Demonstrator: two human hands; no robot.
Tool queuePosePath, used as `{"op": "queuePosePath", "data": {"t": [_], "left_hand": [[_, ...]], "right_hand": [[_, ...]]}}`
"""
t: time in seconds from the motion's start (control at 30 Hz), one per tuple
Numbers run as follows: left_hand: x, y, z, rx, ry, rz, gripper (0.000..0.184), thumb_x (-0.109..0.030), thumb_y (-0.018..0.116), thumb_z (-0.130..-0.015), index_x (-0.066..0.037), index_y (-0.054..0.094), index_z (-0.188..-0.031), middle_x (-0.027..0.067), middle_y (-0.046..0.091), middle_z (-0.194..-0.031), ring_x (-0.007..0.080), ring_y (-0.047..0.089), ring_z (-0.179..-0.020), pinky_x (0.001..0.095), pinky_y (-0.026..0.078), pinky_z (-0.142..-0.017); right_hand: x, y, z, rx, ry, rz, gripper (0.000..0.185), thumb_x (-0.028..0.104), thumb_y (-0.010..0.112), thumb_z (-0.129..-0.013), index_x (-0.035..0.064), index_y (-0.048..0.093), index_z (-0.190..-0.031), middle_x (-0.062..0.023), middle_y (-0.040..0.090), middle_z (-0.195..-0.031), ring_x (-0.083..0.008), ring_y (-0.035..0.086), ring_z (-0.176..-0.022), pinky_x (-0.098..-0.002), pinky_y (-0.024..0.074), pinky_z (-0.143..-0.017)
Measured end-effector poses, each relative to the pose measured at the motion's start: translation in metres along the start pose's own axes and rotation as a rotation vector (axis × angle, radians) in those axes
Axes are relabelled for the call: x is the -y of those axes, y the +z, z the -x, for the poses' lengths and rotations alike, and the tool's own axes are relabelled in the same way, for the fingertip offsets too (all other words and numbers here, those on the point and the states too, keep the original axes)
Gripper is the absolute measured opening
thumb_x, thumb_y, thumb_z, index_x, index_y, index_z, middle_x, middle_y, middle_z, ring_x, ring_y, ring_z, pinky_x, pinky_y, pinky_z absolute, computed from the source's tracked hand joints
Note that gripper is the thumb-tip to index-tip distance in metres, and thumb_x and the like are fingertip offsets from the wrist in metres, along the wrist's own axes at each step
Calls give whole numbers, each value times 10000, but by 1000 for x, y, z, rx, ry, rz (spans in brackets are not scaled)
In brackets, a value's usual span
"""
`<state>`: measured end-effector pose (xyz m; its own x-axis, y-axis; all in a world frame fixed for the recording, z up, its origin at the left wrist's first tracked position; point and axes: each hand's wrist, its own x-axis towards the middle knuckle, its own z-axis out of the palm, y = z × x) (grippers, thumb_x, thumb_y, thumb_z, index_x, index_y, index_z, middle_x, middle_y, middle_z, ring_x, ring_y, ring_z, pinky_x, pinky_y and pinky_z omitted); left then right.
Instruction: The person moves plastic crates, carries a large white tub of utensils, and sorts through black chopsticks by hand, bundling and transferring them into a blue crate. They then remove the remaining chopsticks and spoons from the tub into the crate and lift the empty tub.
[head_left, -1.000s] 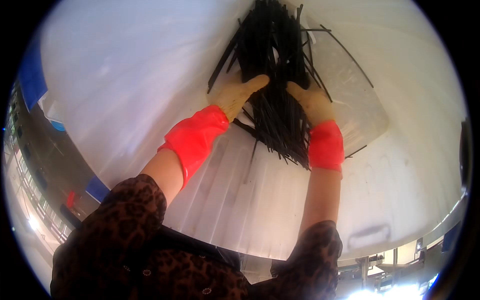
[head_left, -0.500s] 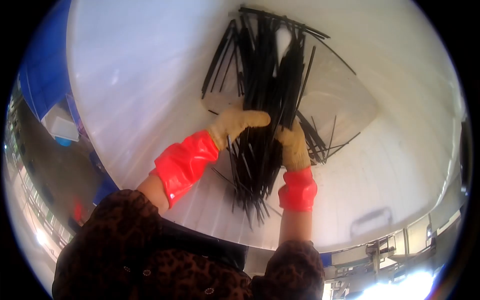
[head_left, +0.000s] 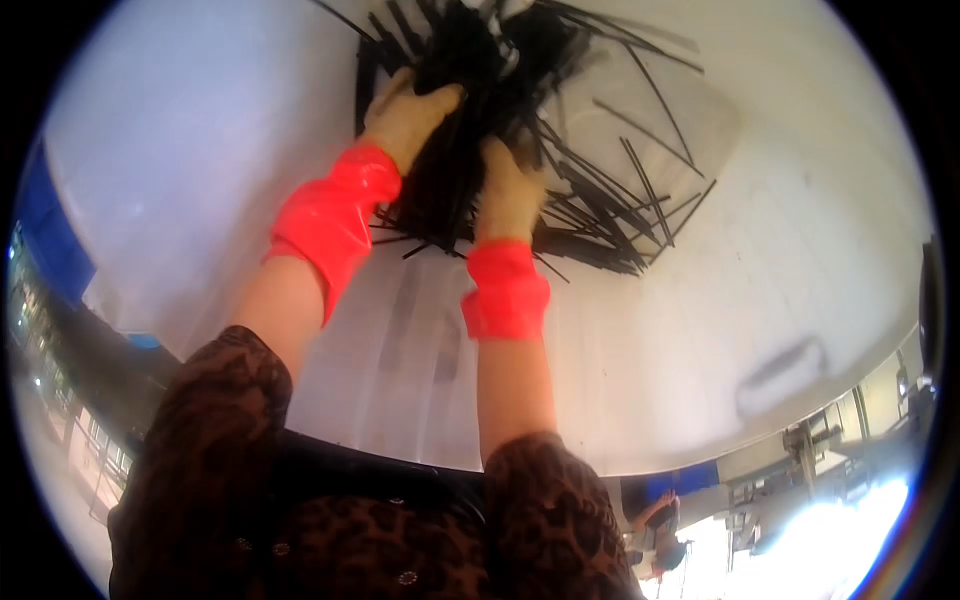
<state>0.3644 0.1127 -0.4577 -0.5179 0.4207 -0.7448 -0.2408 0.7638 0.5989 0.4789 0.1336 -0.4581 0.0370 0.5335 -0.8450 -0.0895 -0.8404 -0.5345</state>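
A thick bundle of long, thin black strips (head_left: 437, 170) is between my two hands in a big white tub. My left hand (head_left: 408, 118), in a tan glove with a red cuff, grips the bundle's left side, its thumb lying across the strips. On the right side, lower down, my right hand (head_left: 510, 195) in a matching glove is closed against the bundle; its fingertips are blurred and partly hidden. Loose black strips (head_left: 600, 215) lie criss-crossed on the tub floor to the right of my right hand. More strips at the far end are smeared by motion.
The white tub's wall (head_left: 230, 130) curves all round, with its near rim close to my body. A handle-shaped mark (head_left: 783, 375) shows on the right wall. Outside stand a blue object (head_left: 50, 235) at left and metal equipment at lower right, where another person (head_left: 660, 535) is partly seen.
Both hands have moved forward and left with the black bundle, deeper into the tub. More loose strips show at right. The camera view has shifted, and a person has appeared at lower right.
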Motion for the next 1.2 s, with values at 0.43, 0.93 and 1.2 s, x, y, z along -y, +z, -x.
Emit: {"op": "queuePosePath", "data": {"t": [0.43,0.93,1.2], "left_hand": [[-55,-109,26,-362,-140,-398,609,-401,506,-680,46,405,-1081,226,451,-1063,347,412,-1000,323,319,-845],[-80,-100,37,84,-71,311,622,-274,630,-648,62,375,-1106,164,490,-1033,242,473,-936,268,359,-803],[-110,-91,65,343,-133,433,564,-216,608,-685,33,364,-1128,132,471,-1052,190,439,-974,267,323,-858]], "right_hand": [[94,-103,32,-401,68,1976,528,348,487,-750,0,357,-1124,-66,446,-1092,-193,435,-969,-272,387,-767],[118,51,43,267,-362,955,583,306,600,-659,-55,420,-1079,-179,502,-1022,-243,488,-928,-272,356,-806],[124,66,75,603,-16,707,439,240,600,-654,-33,493,-981,-98,540,-915,-159,487,-857,-244,368,-757]]}}
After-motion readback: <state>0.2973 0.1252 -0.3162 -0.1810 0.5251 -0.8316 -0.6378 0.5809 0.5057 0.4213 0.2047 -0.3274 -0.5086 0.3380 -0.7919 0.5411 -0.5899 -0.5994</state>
